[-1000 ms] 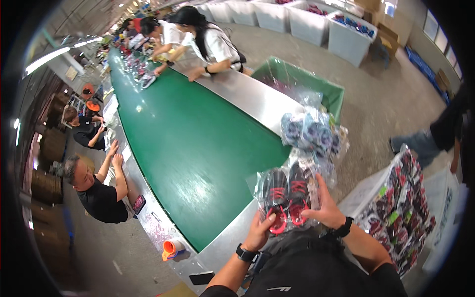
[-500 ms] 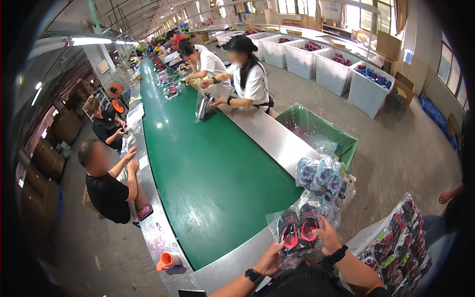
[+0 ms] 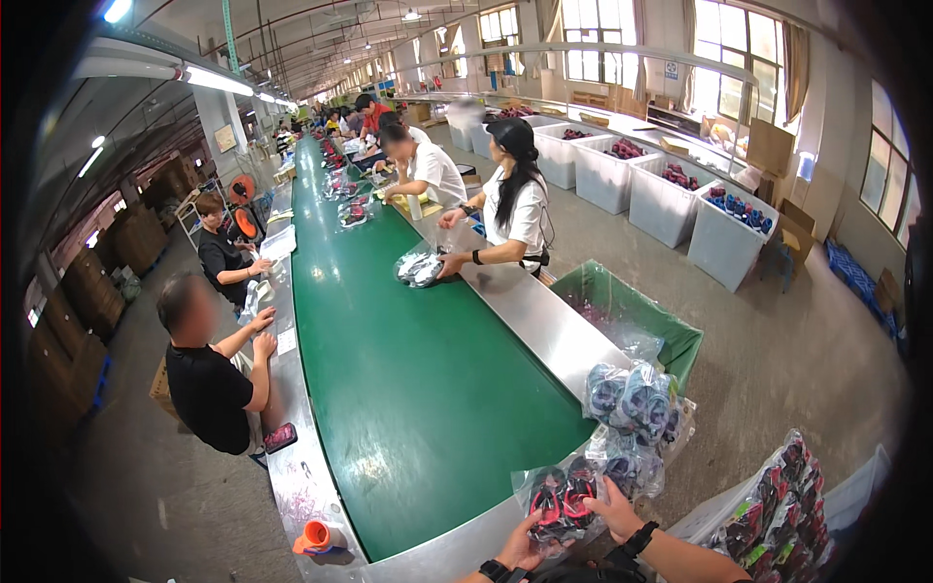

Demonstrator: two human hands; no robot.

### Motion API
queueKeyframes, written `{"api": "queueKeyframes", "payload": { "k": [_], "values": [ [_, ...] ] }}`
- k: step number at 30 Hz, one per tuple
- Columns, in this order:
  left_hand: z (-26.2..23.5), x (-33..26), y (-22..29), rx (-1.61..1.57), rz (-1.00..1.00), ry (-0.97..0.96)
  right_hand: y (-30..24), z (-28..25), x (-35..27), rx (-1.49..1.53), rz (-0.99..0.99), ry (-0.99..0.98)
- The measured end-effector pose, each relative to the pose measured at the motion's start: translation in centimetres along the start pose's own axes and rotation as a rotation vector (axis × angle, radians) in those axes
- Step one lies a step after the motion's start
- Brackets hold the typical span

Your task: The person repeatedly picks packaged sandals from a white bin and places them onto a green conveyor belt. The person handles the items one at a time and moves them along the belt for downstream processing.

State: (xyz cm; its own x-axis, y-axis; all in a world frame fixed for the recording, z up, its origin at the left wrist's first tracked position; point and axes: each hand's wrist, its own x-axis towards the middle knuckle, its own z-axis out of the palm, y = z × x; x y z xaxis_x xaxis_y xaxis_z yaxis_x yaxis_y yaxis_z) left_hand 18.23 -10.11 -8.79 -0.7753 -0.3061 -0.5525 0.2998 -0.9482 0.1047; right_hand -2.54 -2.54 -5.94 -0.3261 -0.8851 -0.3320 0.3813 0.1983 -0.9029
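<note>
A clear plastic bag with a pair of black and pink shoes [image 3: 561,498] is held in front of me at the belt's near end. My left hand [image 3: 523,547] grips its lower left edge, thumb on top. On the other side my right hand [image 3: 616,513] holds the bag's right edge, fingers partly hidden beneath it. Just beyond, bagged light-blue shoes [image 3: 630,400] lie piled at the corner of the metal edge. To my right, many bagged dark and pink shoes [image 3: 780,510] are heaped up at a pale bin.
A green conveyor belt [image 3: 408,408] runs away from me. An orange cup [image 3: 318,535] stands on the left metal ledge. Co-workers line both sides; one [image 3: 513,204] handles a bagged shoe pair [image 3: 419,268]. A green-lined bin [image 3: 671,325] and white tubs [image 3: 731,238] stand right.
My view has tilted up. The bagged pink shoes stay in both my hands. The co-worker on the right has lowered a bagged shoe pair toward the belt.
</note>
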Motion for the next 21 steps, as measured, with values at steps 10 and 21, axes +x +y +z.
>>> {"api": "queueKeyframes", "payload": {
  "k": [10, 21],
  "values": [
    [-9.9, 0.3, 7.8, -0.15, 0.247, 0.137, 3.0, -4.2, 2.0, -0.157, 0.362, -0.054],
    [-10.1, 2.8, 27.6, -0.06, 0.369, 0.165, 13.6, -17.6, -8.9, -0.739, 0.484, 0.324]
  ]
}}
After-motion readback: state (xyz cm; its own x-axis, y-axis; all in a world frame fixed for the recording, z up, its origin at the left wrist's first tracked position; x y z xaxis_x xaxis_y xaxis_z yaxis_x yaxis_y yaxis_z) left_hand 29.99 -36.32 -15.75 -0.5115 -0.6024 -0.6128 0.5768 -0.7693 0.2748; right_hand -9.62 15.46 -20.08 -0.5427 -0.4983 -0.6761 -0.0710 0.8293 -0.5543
